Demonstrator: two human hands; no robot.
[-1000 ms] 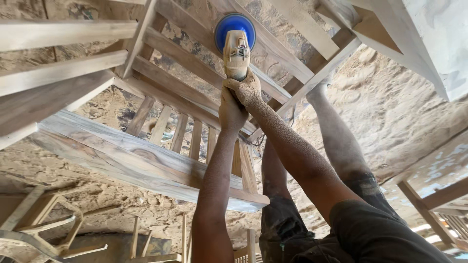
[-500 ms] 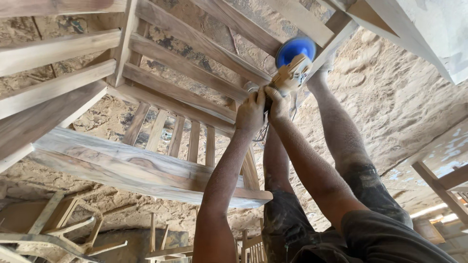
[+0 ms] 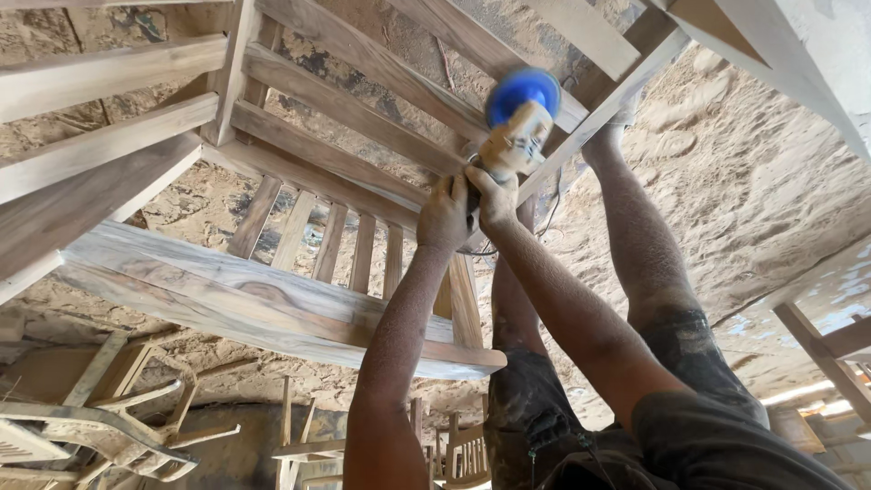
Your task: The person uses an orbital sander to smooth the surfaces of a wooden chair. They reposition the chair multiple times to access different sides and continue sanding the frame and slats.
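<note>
Hands clasp the cream-bodied handheld sander with a round blue disc (image 3: 519,122): the left hand (image 3: 445,213) and the right hand (image 3: 494,198) are closed side by side around its rear grip, touching each other. Since half a second ago the tool has stayed at the right end of the pale slatted wooden chair frame (image 3: 299,172), its disc now blurred against a diagonal rail there. Slats lie close on the left; the seat's front edge sits below the forearms. Sandy dusty floor (image 3: 744,181) opens to the right beside the person's bare legs, and stacked wooden chair parts (image 3: 118,417) lie lower left.
</note>
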